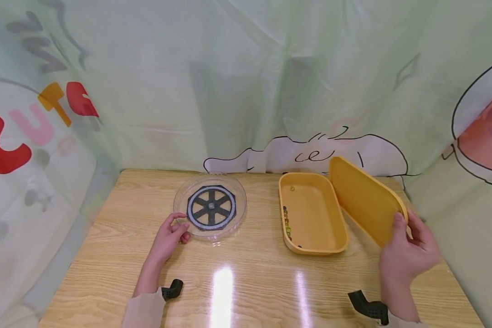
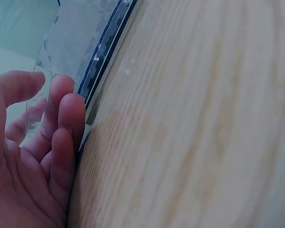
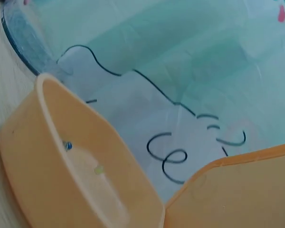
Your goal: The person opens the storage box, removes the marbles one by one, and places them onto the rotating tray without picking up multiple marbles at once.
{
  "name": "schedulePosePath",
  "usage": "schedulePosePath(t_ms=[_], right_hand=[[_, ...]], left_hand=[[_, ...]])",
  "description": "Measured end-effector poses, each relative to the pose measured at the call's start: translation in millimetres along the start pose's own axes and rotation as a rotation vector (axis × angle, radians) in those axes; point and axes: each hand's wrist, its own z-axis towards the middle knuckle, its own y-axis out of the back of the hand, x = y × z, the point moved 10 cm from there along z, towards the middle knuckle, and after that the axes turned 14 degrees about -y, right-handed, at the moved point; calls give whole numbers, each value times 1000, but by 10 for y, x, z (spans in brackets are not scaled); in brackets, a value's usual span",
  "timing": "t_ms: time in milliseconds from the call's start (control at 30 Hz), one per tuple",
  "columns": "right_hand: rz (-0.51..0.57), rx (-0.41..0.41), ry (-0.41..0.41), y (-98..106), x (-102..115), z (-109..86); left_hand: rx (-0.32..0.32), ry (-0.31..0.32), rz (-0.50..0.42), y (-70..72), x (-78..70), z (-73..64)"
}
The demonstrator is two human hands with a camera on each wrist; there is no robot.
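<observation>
In the head view my left hand (image 1: 169, 237) is at the near left rim of a clear round dish (image 1: 239, 218) with a black spoked wheel pattern. The left wrist view shows its fingers (image 2: 71, 111) curled at the dish's see-through side wall, low over the table. My right hand (image 1: 410, 248) grips the near end of a yellow lid (image 1: 365, 200), thumb on one face and fingers behind. Tilted up on edge, the lid leans beside a yellow tray (image 1: 315, 214). Several small dark and yellow beads (image 1: 287, 223) line the tray's left side; one yellow bead (image 1: 292, 188) lies farther back.
Both dish and tray stand on a wood-grain table (image 1: 246, 282) that reflects bright light in front. A pale printed curtain (image 1: 246, 91) hangs along the back and sides. Black wrist mounts (image 1: 172, 289) project from both sleeves.
</observation>
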Motion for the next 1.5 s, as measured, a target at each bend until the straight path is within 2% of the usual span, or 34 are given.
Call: schedulePosePath(t_ms=[67, 167, 400, 467, 500, 600, 800, 967, 1033, 1200, 1300, 1467, 1500], right_hand=[[-60, -24, -20, 59, -51, 35], [-82, -49, -74, 137, -143, 84], [-202, -90, -55, 267, -134, 184], [-239, -90, -73, 296, -108, 197], [-261, -88, -86, 314, -102, 207], [-349, -60, -112, 399, -187, 300], [-582, -8, -26, 532, -331, 439], [-673, 11, 1, 596, -405, 463], [-682, 21, -26, 619, -463, 480], [-722, 34, -161, 706, -674, 555], [-784, 48, -228, 759, -815, 606], [-895, 116, -344, 827, -1062, 680], [-918, 129, -347, 832, -1093, 692]], left_hand=[[-1, 0, -4, 0, 5, 2], [-3, -8, -5, 3, 6, 6], [-4, -19, -2, 2, -4, 13], [0, -14, -12, 0, 0, 21], [6, -13, -15, -4, -48, 14], [6, -7, -18, 2, -54, 16], [4, -10, -4, 10, -16, 22], [13, -13, 10, 7, -27, 22], [17, -17, 13, 8, -30, 23], [22, -24, -3, 4, -21, 31], [18, -24, -7, 1, -11, 31], [18, -30, 0, -2, -8, 30], [19, -31, 0, -3, -7, 30]])
